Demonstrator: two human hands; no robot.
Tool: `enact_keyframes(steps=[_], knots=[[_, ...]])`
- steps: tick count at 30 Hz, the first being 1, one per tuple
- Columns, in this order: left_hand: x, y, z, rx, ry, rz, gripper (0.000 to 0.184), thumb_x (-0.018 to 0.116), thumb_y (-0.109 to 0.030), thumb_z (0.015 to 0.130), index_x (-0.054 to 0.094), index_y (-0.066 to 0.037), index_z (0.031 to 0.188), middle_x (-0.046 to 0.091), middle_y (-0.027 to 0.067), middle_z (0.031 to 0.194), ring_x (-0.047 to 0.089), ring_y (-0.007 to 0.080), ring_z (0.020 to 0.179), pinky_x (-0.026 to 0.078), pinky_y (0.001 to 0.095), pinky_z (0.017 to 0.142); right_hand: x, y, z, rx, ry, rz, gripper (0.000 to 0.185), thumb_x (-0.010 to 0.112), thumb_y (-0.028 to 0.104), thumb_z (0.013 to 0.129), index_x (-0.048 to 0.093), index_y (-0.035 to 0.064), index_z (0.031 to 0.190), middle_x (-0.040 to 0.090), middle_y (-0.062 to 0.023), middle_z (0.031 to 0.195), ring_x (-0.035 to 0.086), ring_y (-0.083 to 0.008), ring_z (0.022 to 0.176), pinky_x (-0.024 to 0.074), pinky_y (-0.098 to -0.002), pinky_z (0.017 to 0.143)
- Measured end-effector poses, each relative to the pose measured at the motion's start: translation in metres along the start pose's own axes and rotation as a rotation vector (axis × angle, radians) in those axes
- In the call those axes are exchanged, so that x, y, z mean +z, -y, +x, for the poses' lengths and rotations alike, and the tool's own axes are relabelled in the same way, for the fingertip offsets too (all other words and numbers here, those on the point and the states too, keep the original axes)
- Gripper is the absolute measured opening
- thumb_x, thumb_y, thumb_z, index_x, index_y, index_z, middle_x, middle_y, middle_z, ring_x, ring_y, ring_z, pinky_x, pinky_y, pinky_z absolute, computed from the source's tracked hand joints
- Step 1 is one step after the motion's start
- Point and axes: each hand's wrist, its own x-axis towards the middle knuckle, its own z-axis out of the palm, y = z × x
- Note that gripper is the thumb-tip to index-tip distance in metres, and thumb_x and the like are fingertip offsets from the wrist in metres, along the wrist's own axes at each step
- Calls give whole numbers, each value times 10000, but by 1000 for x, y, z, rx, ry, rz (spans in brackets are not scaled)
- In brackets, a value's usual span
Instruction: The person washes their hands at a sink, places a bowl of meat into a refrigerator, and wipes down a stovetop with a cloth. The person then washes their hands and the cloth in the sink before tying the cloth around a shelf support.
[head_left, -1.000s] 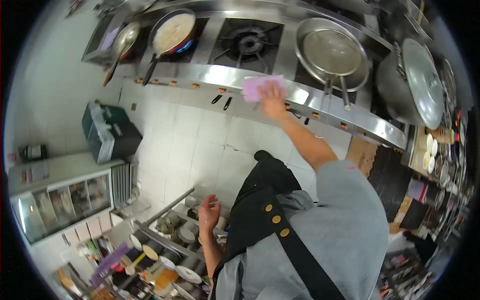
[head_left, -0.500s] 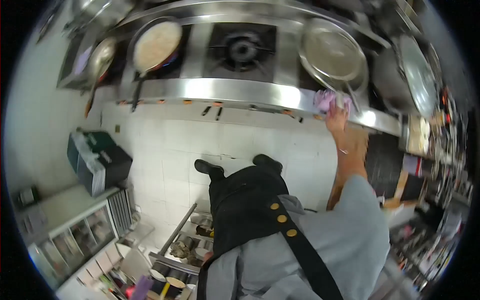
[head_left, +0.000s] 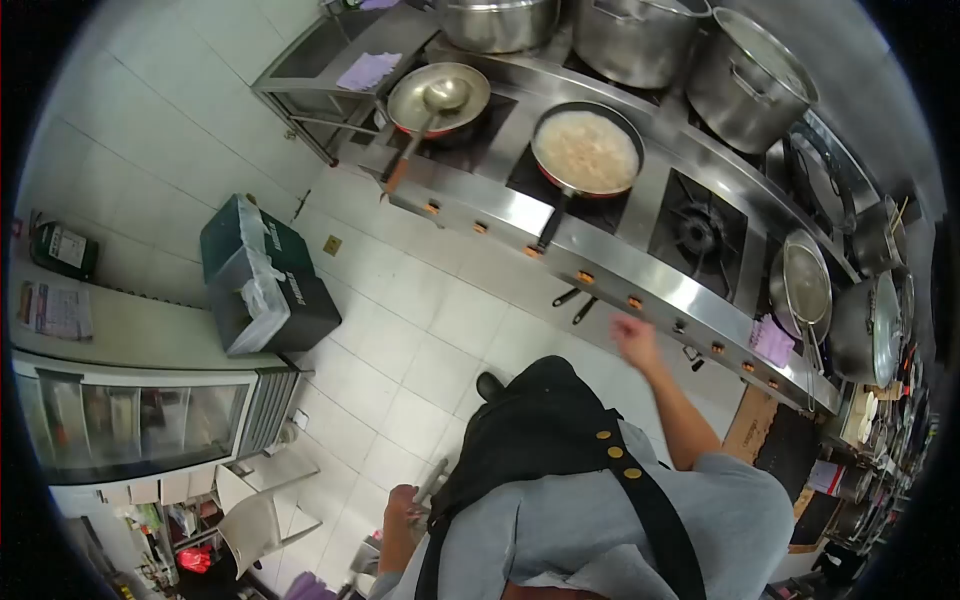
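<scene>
My right hand (head_left: 635,340) hangs in the air in front of the stove's front edge (head_left: 640,270). It is slightly blurred, its fingers loosely apart, and nothing shows in it. A purple cloth (head_left: 772,342) lies on the front edge farther right, beside the strainer (head_left: 806,285). My left hand (head_left: 402,503) is low by my apron, near a metal rail; its fingers are partly hidden. A black-handled pan (head_left: 587,150) with pale food in liquid sits on a burner. Left of it, a ladle (head_left: 446,94) rests in another pan (head_left: 408,103).
Large steel pots (head_left: 750,80) line the back of the stove. A bare burner (head_left: 696,230) lies right of the food pan. Dark bins (head_left: 285,310) stand on the left, near a glass-front fridge (head_left: 140,415) and a chair (head_left: 250,525). Another purple cloth (head_left: 368,70) lies on the side shelf.
My right hand has let go of the purple cloth, which stays on the stove's right front edge, and has moved left. The view has turned leftward. My left hand shows again.
</scene>
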Motion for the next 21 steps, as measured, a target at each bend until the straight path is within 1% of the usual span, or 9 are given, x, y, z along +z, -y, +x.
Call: enact_keyframes(steps=[1, 3, 6, 9, 13, 14, 17, 19, 21], knots=[[-17, -18, -2, -197, -153, -436, 465, 693, -229, 750, 501, -79, 1147, 583, 79, 1008, 610, 272, 795, 517, 433, 576, 32, 50, 8, -209, 66, 59, 183, 551, 13, 831, 624, -7, 998, 651, -89, 842, 613, -136, 718, 515, -270, 657], [-70, -48, 13, -171, -263, -525, 413, 648, -213, 797, 490, -69, 1150, 587, 66, 959, 612, 246, 695, 508, 402, 471, 87, 138, 31, -236, 203, 213, 164, 563, 17, 836, 623, -13, 986, 653, -94, 837, 616, -135, 695, 518, -268, 661], [-169, -117, 33, 85, -409, -530, 391, 614, -191, 808, 496, -76, 1163, 592, 73, 932, 605, 209, 720, 518, 368, 507, 163, 218, 71, -190, 315, 461, 191, 549, 17, 812, 624, 14, 988, 662, -122, 846, 637, -174, 714, 513, -270, 639], [-278, -182, 61, 340, -538, -343, 424, 633, -182, 795, 508, -62, 1183, 596, 102, 968, 601, 205, 740, 503, 294, 478, 209, 291, 120, -467, 367, 476, 202, 552, 0, 805, 624, 19, 994, 661, -122, 849, 635, -161, 724, 510, -253, 626], [-401, -290, 47, 656, -753, 218, 450, 659, -174, 774, 520, -97, 1195, 426, 195, 1290, 409, 331, 1201, 418, 382, 933, 273, 357, 238, -542, 244, 708, 187, 558, -10, 801, 632, 16, 971, 646, -104, 902, 621, -148, 771, 500, -236, 632], [-419, -323, 35, 603, -722, 236, 444, 666, -169, 767, 534, -99, 1185, 391, 220, 1319, 320, 360, 1271, 283, 390, 1045, 280, 371, 278, -562, 197, 643, 183, 554, -18, 809, 630, 13, 972, 633, -90, 932, 608, -129, 794, 491, -226, 631], [-469, -327, 75, 650, -638, 215, 429, 674, -187, 769, 554, -109, 1173, 543, 168, 1183, 480, 307, 1152, 371, 364, 980, 298, 431, 392, -544, 167, 501, 183, 572, -2, 801, 642, 31, 966, 631, -68, 946, 595, -117, 816, 483, -234, 629], [-479, -330, 92, 245, -546, 136, 450, 698, -258, 756, 564, -103, 1157, 609, 137, 1089, 551, 287, 1062, 416, 361, 924, 325, 461, 471, -530, 101, 429, 157, 566, 86, 793, 651, 14, 904, 658, -143, 829, 650, -209, 755, 514, -292, 651], [-483, -262, 137, 119, -510, 189, 476, 704, -365, 737, 589, -85, 1105, 626, 129, 1065, 612, 308, 922, 482, 362, 807, 346, 489, 541, -390, 92, 342, 175, 571, 116, 787, 652, 15, 905, 659, -152, 785, 655, -255, 751, 514, -322, 672]])
